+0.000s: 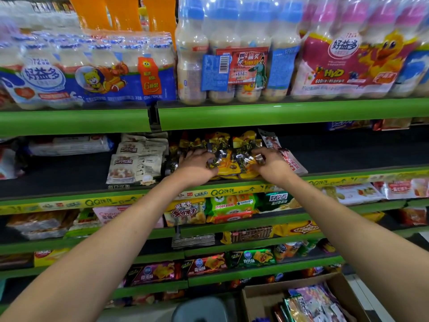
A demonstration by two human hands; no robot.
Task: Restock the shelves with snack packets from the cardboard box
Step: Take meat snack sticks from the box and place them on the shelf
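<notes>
Head view, item by item. I see my left hand (196, 165) and my right hand (270, 165) both reaching onto the dark shelf with the green front rail (348, 174) — each with fingers curled round the same bunch of crinkly yellow-and-black foil snack packets (234, 159), which rests at the shelf's front edge. Just left of the bunch: a stack of beige nut pouches (137, 163). Just right of it: a red-and-white flat packet (291, 161), lying tilted. Shelf above — shrink-wrapped multipacks of pale milk-drink bottles (232, 56). Lower right corner: the open brown cardboard box (255, 300), with glossy purple and green packets (311, 303) standing inside, well apart from both hands.
</notes>
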